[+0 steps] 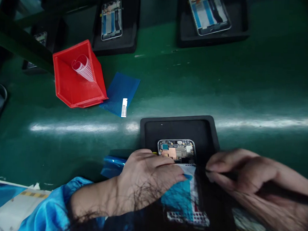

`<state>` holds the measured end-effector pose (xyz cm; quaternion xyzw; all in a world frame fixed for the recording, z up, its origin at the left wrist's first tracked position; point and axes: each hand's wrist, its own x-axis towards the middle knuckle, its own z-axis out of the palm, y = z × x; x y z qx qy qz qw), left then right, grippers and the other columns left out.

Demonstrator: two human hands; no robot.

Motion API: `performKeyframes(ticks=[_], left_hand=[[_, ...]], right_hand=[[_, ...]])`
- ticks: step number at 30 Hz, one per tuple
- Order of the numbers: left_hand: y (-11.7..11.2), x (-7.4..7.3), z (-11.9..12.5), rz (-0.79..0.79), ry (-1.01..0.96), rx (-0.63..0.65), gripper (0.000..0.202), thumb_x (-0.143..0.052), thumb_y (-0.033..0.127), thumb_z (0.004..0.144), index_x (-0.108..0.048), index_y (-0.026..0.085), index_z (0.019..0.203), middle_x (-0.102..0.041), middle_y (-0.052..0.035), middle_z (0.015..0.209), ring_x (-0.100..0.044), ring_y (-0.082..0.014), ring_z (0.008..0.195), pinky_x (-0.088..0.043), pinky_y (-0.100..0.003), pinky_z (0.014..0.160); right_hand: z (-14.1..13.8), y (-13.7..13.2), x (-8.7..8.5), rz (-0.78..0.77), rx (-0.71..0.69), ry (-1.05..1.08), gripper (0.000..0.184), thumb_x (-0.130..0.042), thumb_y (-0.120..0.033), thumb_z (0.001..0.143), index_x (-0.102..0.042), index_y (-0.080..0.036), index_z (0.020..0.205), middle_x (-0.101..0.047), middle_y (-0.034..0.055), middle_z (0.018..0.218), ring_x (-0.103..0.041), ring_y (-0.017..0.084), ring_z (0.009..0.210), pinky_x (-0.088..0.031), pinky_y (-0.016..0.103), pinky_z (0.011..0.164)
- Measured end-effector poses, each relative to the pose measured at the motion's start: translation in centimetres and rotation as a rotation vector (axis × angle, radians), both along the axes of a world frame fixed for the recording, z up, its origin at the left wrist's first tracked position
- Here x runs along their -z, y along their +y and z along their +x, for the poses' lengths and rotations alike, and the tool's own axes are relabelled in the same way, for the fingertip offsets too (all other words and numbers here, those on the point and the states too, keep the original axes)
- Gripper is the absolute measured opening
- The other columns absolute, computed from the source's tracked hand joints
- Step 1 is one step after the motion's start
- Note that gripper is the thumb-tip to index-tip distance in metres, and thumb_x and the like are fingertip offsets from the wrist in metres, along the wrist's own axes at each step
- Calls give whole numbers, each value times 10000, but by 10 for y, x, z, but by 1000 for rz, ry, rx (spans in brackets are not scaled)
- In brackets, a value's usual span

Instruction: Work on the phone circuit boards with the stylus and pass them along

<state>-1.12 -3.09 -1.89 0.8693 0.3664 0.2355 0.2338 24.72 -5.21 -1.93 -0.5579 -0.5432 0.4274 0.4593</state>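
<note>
An opened phone [179,154] with its circuit board showing lies in a black tray [177,126] near the front of the green table. My left hand [146,178] rests on the phone's left side, fingers curled, a fingertip pinning a blue film [181,195] on it. My right hand [245,174] is at the phone's right edge, fingers pinched on a thin dark tool [218,172] that points toward the phone. The phone's lower half is covered by the film and my hands.
A red bin [77,79] holding a curled perforated sheet [82,67] sits at the left, beside a blue film sheet [120,92] with a small white strip. Two more black trays with opened phones [111,20], [209,12] stand at the back. Papers lie bottom left.
</note>
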Motion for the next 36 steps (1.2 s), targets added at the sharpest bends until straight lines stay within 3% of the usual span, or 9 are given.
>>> performKeyframes(ticks=[3, 11, 18, 27, 36], left_hand=[[-2, 1, -3, -21, 8, 13, 78, -844, 278, 1080, -872, 323, 1022, -938, 122, 951, -828, -82, 731, -601, -293, 691], [2, -5, -4, -38, -13, 40, 107, -805, 241, 1097, -871, 295, 1033, -941, 99, 948, -848, -97, 740, -632, -300, 695], [2, -5, -4, -14, -17, 51, 144, -769, 257, 1122, -867, 300, 1025, -940, 87, 938, -854, -105, 740, -659, -289, 746], [0, -2, -8, -16, -31, 51, 60, -796, 270, 1098, -854, 284, 1100, -943, 66, 990, -868, -133, 774, -675, -321, 754], [4, -5, -4, -13, -33, 47, 134, -764, 286, 1129, -850, 298, 1026, -940, 89, 946, -863, -104, 755, -631, -321, 660]], right_hand=[[-4, 11, -3, -2, 41, 18, 354, -924, -172, 809, -635, -320, 667, -813, -26, 702, -840, 167, 641, -690, 170, 619], [-7, 16, -7, 11, 30, -30, 331, -871, -122, 795, -638, -316, 662, -821, -65, 698, -826, 131, 652, -661, 138, 610], [-6, 15, -7, 7, 20, -104, 331, -892, -194, 833, -634, -319, 668, -831, -58, 729, -819, 149, 664, -663, 182, 621], [-5, 14, -6, 49, -17, -109, 346, -874, -139, 857, -624, -307, 686, -808, -66, 747, -803, 124, 672, -653, 174, 653], [6, 5, 4, 267, -211, -250, 306, -805, -148, 950, -641, -328, 764, -808, -11, 833, -831, 205, 675, -696, 289, 602]])
